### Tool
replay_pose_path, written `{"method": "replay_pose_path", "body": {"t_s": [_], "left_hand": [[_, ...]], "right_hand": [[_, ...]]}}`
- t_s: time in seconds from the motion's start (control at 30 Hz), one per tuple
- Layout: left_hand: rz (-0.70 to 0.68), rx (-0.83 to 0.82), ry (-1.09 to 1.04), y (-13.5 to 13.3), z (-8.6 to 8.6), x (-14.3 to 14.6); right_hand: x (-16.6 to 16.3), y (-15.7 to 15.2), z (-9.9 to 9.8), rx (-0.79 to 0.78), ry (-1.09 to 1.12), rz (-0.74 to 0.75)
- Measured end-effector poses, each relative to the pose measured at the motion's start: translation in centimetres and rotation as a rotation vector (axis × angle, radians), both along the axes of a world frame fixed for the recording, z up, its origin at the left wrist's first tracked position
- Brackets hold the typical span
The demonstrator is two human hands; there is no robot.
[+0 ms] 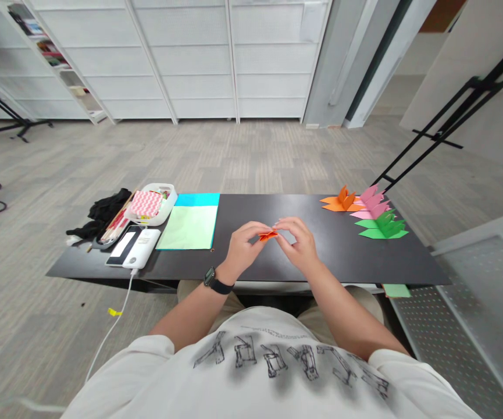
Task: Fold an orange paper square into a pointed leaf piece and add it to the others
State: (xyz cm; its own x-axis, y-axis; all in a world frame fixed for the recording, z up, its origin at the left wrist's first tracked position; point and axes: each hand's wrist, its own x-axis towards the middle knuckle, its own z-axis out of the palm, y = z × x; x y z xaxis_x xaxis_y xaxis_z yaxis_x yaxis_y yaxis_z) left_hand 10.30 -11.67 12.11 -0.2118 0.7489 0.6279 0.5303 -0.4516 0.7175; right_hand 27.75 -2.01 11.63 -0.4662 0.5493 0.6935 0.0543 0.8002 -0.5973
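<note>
A small folded piece of orange paper is held just above the middle of the dark table. My left hand, with a black watch on its wrist, pinches the paper's left side. My right hand curves in from the other side, thumb and fingertips closed at the paper's right edge. Finer folds are too small to make out. Folded paper pieces with pointed petals stand at the table's right end: orange, pink and green.
Left of my hands lie pale green and blue paper sheets on the dark table. Beyond are a white power bank with a cable, a phone, a white basket and black cloth. A green paper sticks out below the front edge.
</note>
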Motion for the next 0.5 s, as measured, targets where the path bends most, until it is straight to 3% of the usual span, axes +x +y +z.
{"method": "replay_pose_path", "body": {"t_s": [0.23, 0.5], "left_hand": [[0.038, -0.205, -0.119, -0.1, -0.5, 0.1], [-0.05, -0.365, -0.525, 1.1, -1.7, 0.1]], "right_hand": [[-0.2, -0.5, 0.1, -0.132, -0.034, 0.014], [-1.1, -0.1, -1.7, -0.594, -0.098, 0.077]]}}
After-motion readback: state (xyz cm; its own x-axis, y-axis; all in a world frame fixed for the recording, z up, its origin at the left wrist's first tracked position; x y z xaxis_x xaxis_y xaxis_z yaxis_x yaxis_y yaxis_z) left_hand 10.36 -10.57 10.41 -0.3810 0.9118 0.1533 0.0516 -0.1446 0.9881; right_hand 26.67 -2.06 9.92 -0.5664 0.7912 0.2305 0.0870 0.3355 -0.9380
